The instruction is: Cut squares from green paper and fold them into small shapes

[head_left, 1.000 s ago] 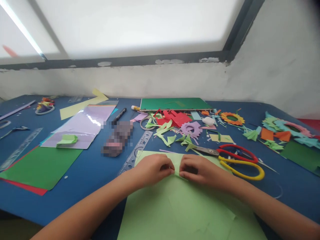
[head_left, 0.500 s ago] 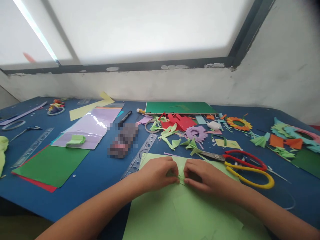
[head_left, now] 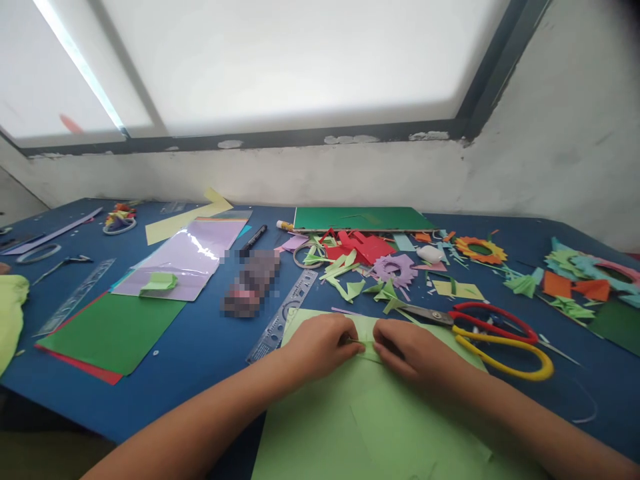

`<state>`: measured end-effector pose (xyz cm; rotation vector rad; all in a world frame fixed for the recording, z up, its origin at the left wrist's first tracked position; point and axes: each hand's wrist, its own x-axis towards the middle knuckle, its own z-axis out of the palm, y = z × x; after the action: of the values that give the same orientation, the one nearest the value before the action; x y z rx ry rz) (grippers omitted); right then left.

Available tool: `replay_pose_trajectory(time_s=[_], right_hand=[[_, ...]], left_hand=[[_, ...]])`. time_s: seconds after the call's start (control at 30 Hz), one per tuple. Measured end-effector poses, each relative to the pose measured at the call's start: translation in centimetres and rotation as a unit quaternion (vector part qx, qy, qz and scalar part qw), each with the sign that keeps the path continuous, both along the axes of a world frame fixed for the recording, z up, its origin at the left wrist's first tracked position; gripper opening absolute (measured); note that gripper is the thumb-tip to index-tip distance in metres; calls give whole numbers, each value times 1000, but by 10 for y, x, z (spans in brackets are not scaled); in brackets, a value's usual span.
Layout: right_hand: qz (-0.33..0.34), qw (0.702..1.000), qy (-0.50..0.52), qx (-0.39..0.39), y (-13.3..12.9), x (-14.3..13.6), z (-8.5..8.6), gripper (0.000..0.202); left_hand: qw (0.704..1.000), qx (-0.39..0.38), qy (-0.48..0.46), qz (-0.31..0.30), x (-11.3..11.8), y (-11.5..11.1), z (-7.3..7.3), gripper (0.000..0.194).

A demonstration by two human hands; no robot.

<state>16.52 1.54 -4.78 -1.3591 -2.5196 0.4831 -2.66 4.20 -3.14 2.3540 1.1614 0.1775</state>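
Observation:
My left hand (head_left: pixel 325 345) and my right hand (head_left: pixel 410 348) face each other over a light green sheet of paper (head_left: pixel 370 427). Both pinch a small light green paper piece (head_left: pixel 369 337) between thumb and fingertips; most of it is hidden by the fingers. Just right of my right hand lie scissors (head_left: pixel 505 340) with red and yellow handles, their blades pointing left. A clear ruler (head_left: pixel 283 317) rests beside the sheet, left of my left hand.
Paper scraps (head_left: pixel 360 247) and a purple paper ring (head_left: pixel 395 270) lie ahead. Leftward are a lilac pack (head_left: pixel 200 247), green sheets (head_left: pixel 113 333), a marker (head_left: pixel 253 240) and another ruler (head_left: pixel 75 297). A green board (head_left: pixel 360 218) sits by the wall. Orange paper ring (head_left: pixel 480 250) at right.
Both hands keep pinching the small paper piece, with fingers slightly shifted. The whole view has moved a little, so the table appears slightly lower and further right.

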Motion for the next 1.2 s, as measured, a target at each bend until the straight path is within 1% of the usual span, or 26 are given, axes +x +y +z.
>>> replay_pose_trajectory(time_s=[0.1, 0.23, 0.57, 0.67, 0.8, 0.9, 0.97, 1.07, 1.13, 1.2], right_hand=[[-14, 1000, -13, 24, -2, -3, -1, 15], [-25, 999, -21, 42, -4, -4, -2, 15], [-30, 998, 7, 59, -5, -3, -6, 16], [-47, 997, 22, 53, -5, -2, -9, 15], [-79, 995, 56, 37, -5, -1, -9, 15], [-90, 991, 95, 16, -5, 1, -6, 14], [-85, 989, 124, -1, -4, 2, -4, 16], [-71, 986, 153, -14, -1, 4, -2, 11], [-60, 986, 158, -8, 0, 6, -2, 12], [-35, 987, 158, 3, 1, 9, -3, 15]], left_hand=[[1000, 3, -1, 23, 2, -1, -2, 16], [999, -4, 4, 49, 6, -2, -1, 31], [996, -56, -19, 64, 7, 3, 1, 30], [995, -75, -44, 51, 5, 3, 0, 27], [990, -97, -98, 31, 3, 6, -6, 33], [987, -89, -128, 28, 2, 9, -10, 22], [987, -80, -137, 20, 1, 11, -12, 20], [989, -68, -135, -5, -2, 12, -13, 16], [990, -57, -128, -33, -5, 12, -12, 13], [989, -43, -123, -71, -9, 11, -11, 17]])
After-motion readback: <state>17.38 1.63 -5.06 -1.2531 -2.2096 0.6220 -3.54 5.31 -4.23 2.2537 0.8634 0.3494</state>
